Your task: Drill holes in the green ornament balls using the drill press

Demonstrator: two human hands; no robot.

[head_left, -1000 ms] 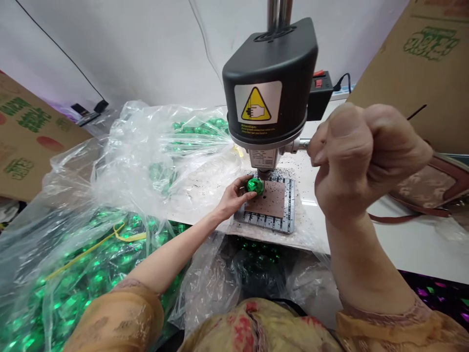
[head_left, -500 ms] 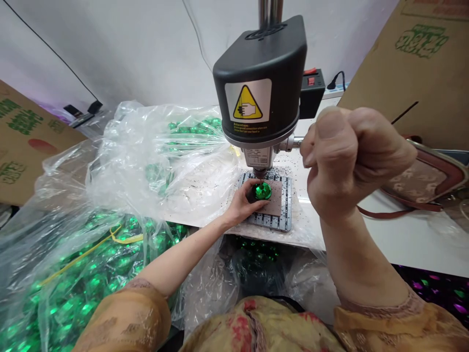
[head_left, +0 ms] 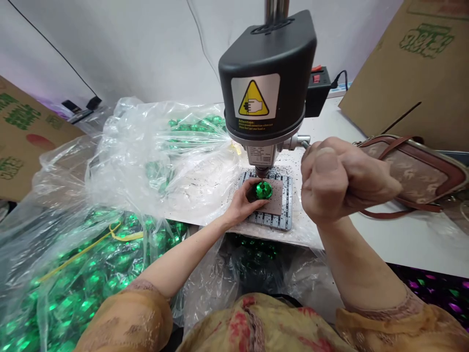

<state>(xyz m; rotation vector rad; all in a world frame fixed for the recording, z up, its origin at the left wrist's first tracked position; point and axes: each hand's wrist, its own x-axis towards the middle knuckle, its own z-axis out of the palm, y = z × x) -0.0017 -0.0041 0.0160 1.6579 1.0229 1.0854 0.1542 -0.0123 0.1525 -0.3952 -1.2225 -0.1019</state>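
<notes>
A shiny green faceted ball (head_left: 264,190) sits on a brownish square pad (head_left: 277,198) on the slotted metal base plate (head_left: 288,210). My left hand (head_left: 244,201) grips the ball from its left side, thumb in front and fingers behind. Directly above, the chuck and thin bit of a black drill press (head_left: 266,73) reach down to the ball's top. My right hand (head_left: 340,178) is closed in a fist at the machine's metal side lever (head_left: 302,140); the part inside the fist is hidden.
Clear plastic bags of green balls (head_left: 91,274) fill the left and the back of the white table (head_left: 381,239). A brown handbag (head_left: 428,168) lies at right. Cardboard boxes (head_left: 425,73) stand on both sides. Dark shavings surround the base plate.
My right fist has moved slightly down and left. The chuck has come down closer to the ball. My left hand stays around the ball. The camera view has shifted slightly.
</notes>
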